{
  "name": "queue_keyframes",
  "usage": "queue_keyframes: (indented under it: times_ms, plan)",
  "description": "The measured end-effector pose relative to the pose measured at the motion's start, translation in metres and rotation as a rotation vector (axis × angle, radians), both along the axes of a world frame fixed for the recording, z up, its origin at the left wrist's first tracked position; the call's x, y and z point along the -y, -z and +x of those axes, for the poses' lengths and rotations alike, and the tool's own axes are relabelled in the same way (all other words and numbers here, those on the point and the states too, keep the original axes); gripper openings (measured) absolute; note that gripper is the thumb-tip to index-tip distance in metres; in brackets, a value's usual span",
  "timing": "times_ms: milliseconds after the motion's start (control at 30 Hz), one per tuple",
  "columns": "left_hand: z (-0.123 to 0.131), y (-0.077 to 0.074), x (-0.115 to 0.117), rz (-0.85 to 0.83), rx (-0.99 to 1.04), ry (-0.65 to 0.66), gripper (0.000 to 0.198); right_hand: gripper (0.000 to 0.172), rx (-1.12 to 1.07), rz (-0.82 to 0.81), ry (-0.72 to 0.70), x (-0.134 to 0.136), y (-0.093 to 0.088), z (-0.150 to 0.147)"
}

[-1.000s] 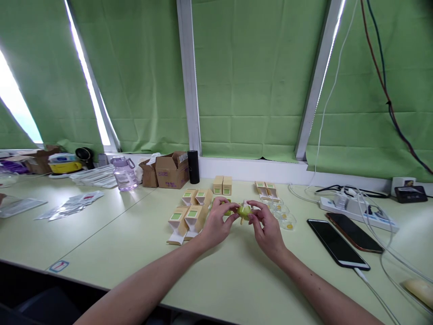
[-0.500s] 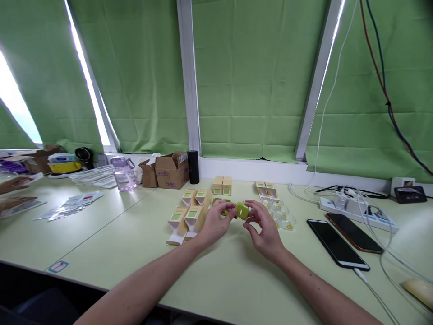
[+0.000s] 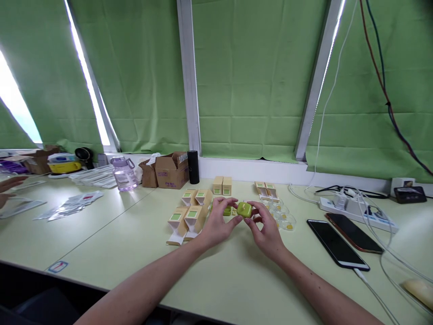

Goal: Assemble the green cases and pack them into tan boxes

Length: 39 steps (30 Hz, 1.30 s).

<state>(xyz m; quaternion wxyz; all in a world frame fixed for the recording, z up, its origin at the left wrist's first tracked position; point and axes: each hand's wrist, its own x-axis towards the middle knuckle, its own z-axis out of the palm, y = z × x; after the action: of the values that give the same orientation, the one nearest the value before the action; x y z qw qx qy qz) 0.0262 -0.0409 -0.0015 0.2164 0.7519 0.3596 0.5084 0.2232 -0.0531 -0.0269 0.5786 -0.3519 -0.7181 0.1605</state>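
A small green rounded-square case (image 3: 244, 209) is held just above the table between my two hands. My right hand (image 3: 267, 228) pinches its right side with thumb and fingers. My left hand (image 3: 218, 221) curls at its left side, with thumb and fingertips against or very near its edge. Behind the left fingers, another green case (image 3: 227, 211) shows in part. Open cream cartons (image 3: 192, 215) with green windows stand to the left of my left hand. Clear plastic pieces with yellow centres (image 3: 287, 222) lie past my right hand.
Closed cartons (image 3: 222, 185) and flat-topped cartons (image 3: 266, 190) stand farther back. Two phones (image 3: 338, 243) and a white power strip (image 3: 358, 213) with loose cables lie right. A purple bottle (image 3: 124, 174) and cardboard box (image 3: 172, 170) stand left. Another person's hand (image 3: 10, 185) shows at far left.
The green case has turned and shifted slightly right and up. My left fingers have opened out from a tight pinch, and my right thumb has closed onto the case. The other person's hands drew back left.
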Motion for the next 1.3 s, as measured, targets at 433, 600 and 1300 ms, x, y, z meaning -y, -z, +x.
queue_keyframes:
  times_ms: [433, 600, 1300]
  plan:
    - [0.001, -0.002, 0.001, 0.036, -0.085, 0.078, 0.05, 0.046, 0.058, 0.037, 0.013, -0.006, 0.008, 0.002]
    - [0.001, -0.002, 0.0, -0.025, -0.054, 0.075, 0.048, 0.044, 0.05, 0.037, 0.043, -0.004, 0.007, 0.003]
    - [-0.005, 0.003, -0.025, -0.489, 0.51, 0.234, 0.063, 0.033, 0.711, 0.119, 0.528, -0.04, 0.023, 0.022]
